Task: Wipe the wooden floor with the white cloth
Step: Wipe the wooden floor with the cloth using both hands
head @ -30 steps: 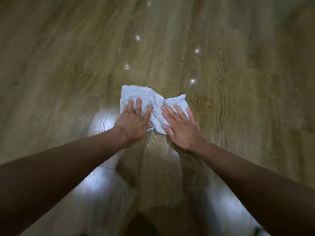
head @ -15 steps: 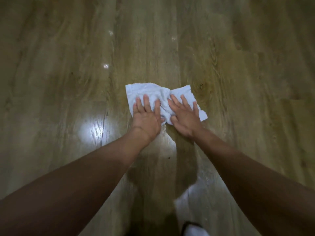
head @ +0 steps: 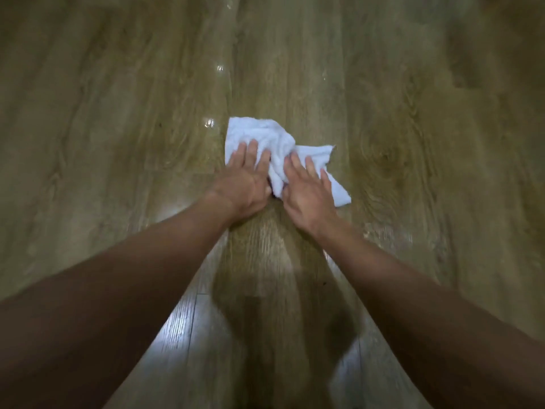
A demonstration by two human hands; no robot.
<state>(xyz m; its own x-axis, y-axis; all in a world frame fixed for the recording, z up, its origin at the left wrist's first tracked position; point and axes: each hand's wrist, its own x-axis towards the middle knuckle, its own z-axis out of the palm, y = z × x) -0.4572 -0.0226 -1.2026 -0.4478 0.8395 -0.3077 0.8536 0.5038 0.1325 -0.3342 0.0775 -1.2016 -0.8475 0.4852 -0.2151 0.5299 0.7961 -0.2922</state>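
A crumpled white cloth (head: pixel 265 137) lies on the wooden floor (head: pixel 118 113) in the middle of the view. My left hand (head: pixel 244 181) presses flat on the cloth's left half, fingers straight. My right hand (head: pixel 306 190) presses flat on the right half, fingers spread, beside the left hand. The cloth is bunched up between the two hands, and its near edge is hidden under my palms.
Glossy planks run away from me, with a few small bright wet spots (head: pixel 208 123) just left of and beyond the cloth. A dark shadow (head: pixel 283 305) falls on the shiny floor between my forearms.
Both hands have slid the cloth along the floor, ending a little farther from me. The cloth has bunched more between the hands, and the view has shifted.
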